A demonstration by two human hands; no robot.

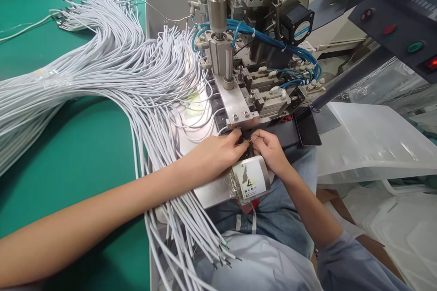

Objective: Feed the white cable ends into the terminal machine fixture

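My left hand (pixel 223 151) reaches across the bundle of white cables (pixel 112 75) to the front of a metal press machine (pixel 235 104). Its thumb and fingers are pinched together just below the machine's head. Close beside it, my right hand (pixel 270 149) is closed too, fingertips nearly meeting those of the left. A tiny dark and brass-coloured bit shows between the two sets of fingertips, too small to name. Below both hands sits a metal cover with a white warning label (pixel 254 179). Several cables run along the machine's left side.
A green mat (pixel 78 145) lies under the cables at left; their stripped ends hang over the person's lap. Blue air hoses (pixel 273 38) loop behind the machine's head. A control panel (pixel 403 22) with buttons is at upper right, above a translucent plastic bin (pixel 382 136).
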